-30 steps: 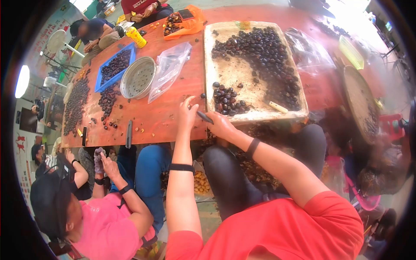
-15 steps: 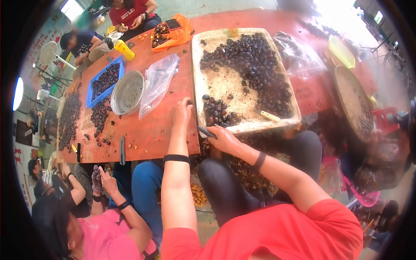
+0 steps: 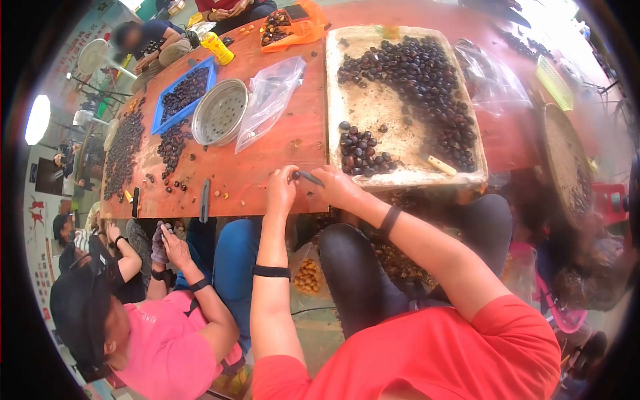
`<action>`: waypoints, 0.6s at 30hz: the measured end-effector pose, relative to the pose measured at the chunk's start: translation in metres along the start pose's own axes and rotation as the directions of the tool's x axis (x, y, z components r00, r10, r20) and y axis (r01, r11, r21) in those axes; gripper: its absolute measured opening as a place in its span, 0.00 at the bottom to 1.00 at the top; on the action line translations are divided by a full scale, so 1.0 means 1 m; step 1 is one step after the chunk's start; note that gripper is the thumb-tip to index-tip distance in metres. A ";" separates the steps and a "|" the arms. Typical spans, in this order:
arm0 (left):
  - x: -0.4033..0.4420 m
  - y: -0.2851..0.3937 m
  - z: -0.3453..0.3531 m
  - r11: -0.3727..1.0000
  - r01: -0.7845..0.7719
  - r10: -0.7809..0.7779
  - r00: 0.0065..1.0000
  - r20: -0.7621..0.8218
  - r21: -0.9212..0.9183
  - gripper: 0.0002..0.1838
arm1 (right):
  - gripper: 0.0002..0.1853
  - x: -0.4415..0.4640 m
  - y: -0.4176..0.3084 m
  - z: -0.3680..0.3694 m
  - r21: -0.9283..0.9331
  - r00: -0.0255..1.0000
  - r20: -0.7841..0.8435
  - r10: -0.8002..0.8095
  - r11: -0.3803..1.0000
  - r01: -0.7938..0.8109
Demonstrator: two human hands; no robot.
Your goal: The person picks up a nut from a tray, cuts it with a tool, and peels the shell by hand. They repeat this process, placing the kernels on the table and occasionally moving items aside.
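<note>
Above the front edge of the red table, my left hand is closed on a small dark nut, pinched at the fingertips. My right hand grips a dark grey knife, its end pointing left at the nut and seeming to touch it. The blade itself is too small to make out. Just beyond my right hand lies a white tray, with many shiny dark nuts along its far and right sides and a smaller pile at its near left corner.
A cream-handled tool lies in the tray. Left on the table are a metal bowl, a plastic bag, a blue basket of nuts and a grey tool. A co-worker in pink sits close at my left.
My hands have come together, bringing the knife up to the nut. The view has shifted, so the table and tray appear farther right and higher.
</note>
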State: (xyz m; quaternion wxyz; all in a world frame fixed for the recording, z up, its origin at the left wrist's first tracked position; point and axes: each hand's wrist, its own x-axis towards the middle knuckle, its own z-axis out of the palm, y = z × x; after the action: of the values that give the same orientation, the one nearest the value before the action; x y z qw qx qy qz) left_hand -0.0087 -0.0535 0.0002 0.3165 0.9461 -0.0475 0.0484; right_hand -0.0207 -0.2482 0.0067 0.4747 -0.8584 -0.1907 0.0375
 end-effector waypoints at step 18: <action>0.000 -0.007 -0.001 0.993 0.078 -0.072 0.995 0.068 -0.088 0.17 | 0.20 0.004 -0.013 -0.007 -0.078 0.999 0.044 0.001 0.997 0.003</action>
State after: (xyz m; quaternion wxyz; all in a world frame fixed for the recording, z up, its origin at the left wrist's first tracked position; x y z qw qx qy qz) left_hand -0.0078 -0.0474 -0.0027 0.3590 0.9330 -0.0242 0.0037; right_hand -0.0192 -0.2459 0.0220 0.4364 -0.8752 -0.2029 0.0486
